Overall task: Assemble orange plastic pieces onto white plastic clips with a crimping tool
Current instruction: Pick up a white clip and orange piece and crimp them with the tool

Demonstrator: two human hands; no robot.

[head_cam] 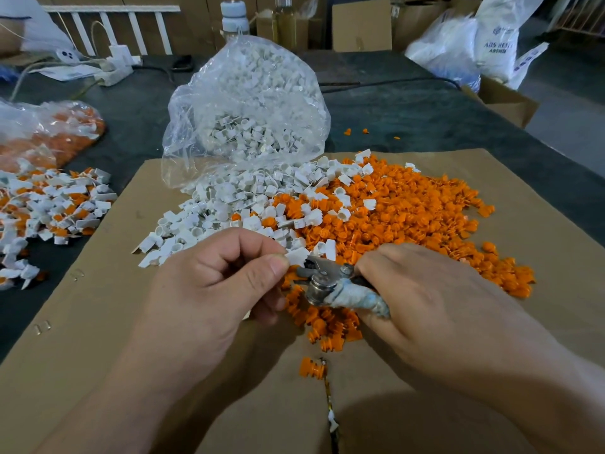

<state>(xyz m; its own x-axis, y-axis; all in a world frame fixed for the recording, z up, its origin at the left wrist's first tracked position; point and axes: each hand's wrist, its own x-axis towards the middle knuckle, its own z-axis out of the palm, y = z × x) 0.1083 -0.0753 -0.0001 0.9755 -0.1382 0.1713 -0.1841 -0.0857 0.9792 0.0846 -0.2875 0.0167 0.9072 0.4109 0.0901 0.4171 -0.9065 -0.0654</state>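
Two bare forearms reach up from the bottom edge of the frame, meeting at centre over a brown corrugated cardboard sheet (98,322) that I see lying on the dark grey surface (409,103). The left hand (209,283) has its fingers curled, thumb and forefinger pinching a small white plastic clip (298,256). The right hand (435,290) has its fingers wrapped round the handle of a metal crimping tool (330,280), whose grip is bound in grubby pale blue tape. The tool's nose touches the pinched clip; I cannot tell how far the jaws are parted.

Just below the hands, a lone orange ribbed plastic piece (312,367) lies on the cardboard. Behind and to the right of the hands spreads a broad heap of loose orange plastic pieces (409,211), and to its left a heap of loose white plastic clips (209,208), the two mixing where they meet. The clips spill from a clear plastic bag (248,103) slumped open at upper centre.

At the left edge a pile of white clips with orange pieces fitted (49,204) sits on the surface, with a second clear bag of orange and white parts (49,129) behind it. In the upper left I see a white power strip (118,67); in the upper right, white printed sacks (491,37) and an open brown cardboard box (504,99).
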